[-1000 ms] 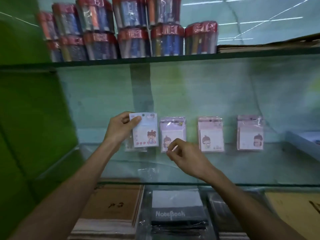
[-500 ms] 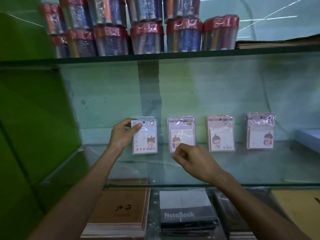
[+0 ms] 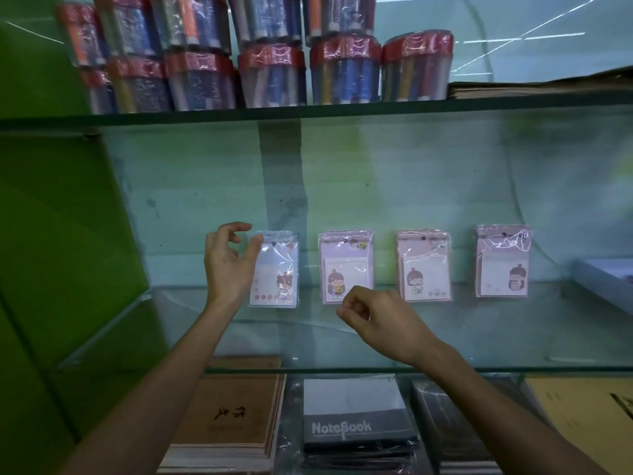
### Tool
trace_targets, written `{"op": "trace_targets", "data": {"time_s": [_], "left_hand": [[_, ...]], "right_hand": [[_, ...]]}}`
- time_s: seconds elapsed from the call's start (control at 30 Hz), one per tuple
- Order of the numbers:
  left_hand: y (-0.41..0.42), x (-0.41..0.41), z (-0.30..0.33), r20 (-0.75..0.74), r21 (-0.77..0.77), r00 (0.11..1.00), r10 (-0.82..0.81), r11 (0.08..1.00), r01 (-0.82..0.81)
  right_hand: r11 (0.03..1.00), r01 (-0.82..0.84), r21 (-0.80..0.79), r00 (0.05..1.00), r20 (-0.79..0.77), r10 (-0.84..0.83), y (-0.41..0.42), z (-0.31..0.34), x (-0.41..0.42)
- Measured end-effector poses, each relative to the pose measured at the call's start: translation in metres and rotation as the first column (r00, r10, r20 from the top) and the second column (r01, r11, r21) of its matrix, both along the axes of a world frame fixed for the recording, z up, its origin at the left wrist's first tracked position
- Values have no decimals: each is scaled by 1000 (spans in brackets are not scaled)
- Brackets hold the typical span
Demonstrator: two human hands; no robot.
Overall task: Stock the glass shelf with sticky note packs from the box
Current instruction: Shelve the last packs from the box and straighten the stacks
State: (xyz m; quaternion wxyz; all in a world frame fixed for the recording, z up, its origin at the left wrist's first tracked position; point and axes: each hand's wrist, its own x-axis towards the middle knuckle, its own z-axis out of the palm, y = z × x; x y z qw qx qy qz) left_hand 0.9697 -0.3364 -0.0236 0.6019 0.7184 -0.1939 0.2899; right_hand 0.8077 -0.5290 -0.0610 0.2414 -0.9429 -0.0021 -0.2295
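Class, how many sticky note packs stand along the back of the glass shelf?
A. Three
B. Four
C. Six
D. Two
B: four clear-wrapped sticky note packs stand in a row, the leftmost beside the left hand, then three more.

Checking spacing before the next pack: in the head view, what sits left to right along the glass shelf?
left hand → white pack → second pack → third pack → fourth pack → flat box at the right edge.
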Motion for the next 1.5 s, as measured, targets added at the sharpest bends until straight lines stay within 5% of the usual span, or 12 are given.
{"op": "trace_targets", "data": {"time_s": [0.37,1.0,1.3,1.5], "left_hand": [[-107,-87,-6,-113,-77,878,-465,885,459],[-360,-221,-18,-289,-50,528,-799,563,825],[-425,-263,-22,-279,116,531,-800,521,846],[-436,-264,-19,-277,125,536,-797,524,843]], "right_hand": [[993,64,96,995,70,-70,-76,7,-52],[859,511,25,835,221,-503,-310,40,-210],[731,597,-332,678,-279,-680,-402,39,-223],[668,603,-435,659,-201,-725,-406,36,-227]]}}
